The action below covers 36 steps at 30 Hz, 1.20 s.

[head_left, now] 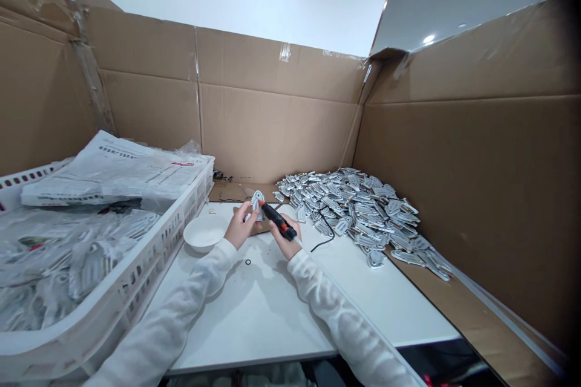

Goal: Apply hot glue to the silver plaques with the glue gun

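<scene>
in the head view, the left hand (239, 228) pinches a small white-and-grey piece (257, 198) between thumb and fingers, raised above the far part of the tabletop (267, 314). the right hand (285, 243) is wrapped around a black glue gun (278, 219), whose orange tip points at the piece; whether the tip touches it or stops just short i cannot tell. the tip and the left fingers cover part of the piece, so its full outline is hard to make out, and the right hand's grip hides some of the gun. a long pale rod (345, 297) runs from the back of the gun along the right sleeve and is cut off at the bottom edge. a black cord (325, 243) curves over the tabletop near the pile, partly hidden there.

under the hands lies a brown board (259, 228), mostly covered by them. a white bowl (202, 234) stands just left of the left hand, and a small dark ring (247, 262) lies nearer the viewer. to the right, a large pile (349, 202) of similar pieces overlaps too closely to tell them apart.

at left, a white basket (152, 257), cut off by the edge, holds bagged items blurred by plastic, with a printed sheet (113, 166) covering some.
</scene>
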### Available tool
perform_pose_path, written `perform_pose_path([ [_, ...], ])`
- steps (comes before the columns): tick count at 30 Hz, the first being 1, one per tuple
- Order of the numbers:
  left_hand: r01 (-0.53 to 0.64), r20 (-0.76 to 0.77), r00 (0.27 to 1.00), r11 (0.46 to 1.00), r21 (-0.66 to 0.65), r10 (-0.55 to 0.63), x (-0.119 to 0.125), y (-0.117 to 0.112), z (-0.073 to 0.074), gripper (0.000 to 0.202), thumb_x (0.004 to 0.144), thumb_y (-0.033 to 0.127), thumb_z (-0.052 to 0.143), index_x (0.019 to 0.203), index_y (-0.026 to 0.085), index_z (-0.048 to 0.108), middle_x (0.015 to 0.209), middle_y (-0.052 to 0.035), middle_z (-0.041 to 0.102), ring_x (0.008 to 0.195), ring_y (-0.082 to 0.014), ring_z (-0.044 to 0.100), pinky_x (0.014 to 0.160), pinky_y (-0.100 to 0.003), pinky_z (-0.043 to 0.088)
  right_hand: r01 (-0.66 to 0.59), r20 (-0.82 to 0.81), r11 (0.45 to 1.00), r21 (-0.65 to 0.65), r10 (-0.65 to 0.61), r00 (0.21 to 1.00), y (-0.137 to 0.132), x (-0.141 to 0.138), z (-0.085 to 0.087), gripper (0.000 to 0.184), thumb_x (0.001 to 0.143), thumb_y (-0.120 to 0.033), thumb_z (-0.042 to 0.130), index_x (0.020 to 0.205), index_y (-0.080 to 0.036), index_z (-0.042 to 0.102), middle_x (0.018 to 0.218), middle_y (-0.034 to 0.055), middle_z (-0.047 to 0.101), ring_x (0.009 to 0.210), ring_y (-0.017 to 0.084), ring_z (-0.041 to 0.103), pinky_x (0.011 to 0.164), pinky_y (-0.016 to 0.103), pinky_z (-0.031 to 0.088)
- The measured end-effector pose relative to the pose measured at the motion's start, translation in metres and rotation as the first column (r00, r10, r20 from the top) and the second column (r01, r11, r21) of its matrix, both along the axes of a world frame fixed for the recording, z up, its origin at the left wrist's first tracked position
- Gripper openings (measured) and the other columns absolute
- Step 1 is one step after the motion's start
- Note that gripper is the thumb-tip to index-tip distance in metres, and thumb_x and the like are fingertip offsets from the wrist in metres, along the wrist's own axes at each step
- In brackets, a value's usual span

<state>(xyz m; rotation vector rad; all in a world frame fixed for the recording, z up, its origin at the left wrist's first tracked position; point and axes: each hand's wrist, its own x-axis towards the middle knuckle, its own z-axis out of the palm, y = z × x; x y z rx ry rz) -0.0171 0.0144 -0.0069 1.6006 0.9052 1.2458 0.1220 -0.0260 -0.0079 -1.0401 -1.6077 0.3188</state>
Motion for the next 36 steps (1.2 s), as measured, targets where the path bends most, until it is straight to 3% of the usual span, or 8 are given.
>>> perform_pose_path([
  [31, -0.025, 0.007, 1.000, 1.000, -0.013, 0.025, 0.0003, -0.0013, 0.0003, 0.037, 0.074, 0.047, 0.047, 0.100, 0.020, 0.046, 0.048, 0.0062, 0.046, 0.033, -0.0061, 0.026, 0.032, -0.016, 0.019, 0.052, 0.083, 0.997, 0.050, -0.056, 0.995, 0.0036, 0.0043, -0.0048, 0.027, 0.076, -0.037, 0.046, 0.056, -0.018, 0.042, 0.052, -0.0011, 0.043, 0.050, 0.012, 0.040, 0.048, 0.023, 0.030],
  [34, -0.081, -0.059, 0.995, 0.996, 0.026, 0.082, 0.0007, -0.0042, 0.0021, 0.032, 0.076, 0.045, 0.044, 0.097, 0.020, 0.046, 0.049, 0.0061, 0.047, 0.034, -0.0075, 0.029, 0.036, -0.018, 0.022, 0.047, 0.077, 0.998, 0.048, -0.051, 0.996, 0.0028, 0.0035, -0.0042, 0.027, 0.076, -0.036, 0.046, 0.056, -0.019, 0.042, 0.052, -0.0014, 0.042, 0.050, 0.012, 0.040, 0.049, 0.023, 0.030],
  [36, -0.177, -0.148, 0.970, 0.976, 0.123, 0.195, 0.0003, -0.0076, 0.0034, 0.024, 0.077, 0.041, 0.043, 0.089, 0.021, 0.048, 0.050, 0.0052, 0.050, 0.039, -0.0091, 0.037, 0.043, -0.018, 0.027, 0.051, 0.067, 0.998, 0.040, -0.054, 0.996, 0.0020, 0.0021, -0.0031, 0.027, 0.075, -0.037, 0.046, 0.056, -0.019, 0.042, 0.052, -0.0016, 0.042, 0.050, 0.012, 0.040, 0.049, 0.024, 0.031],
])
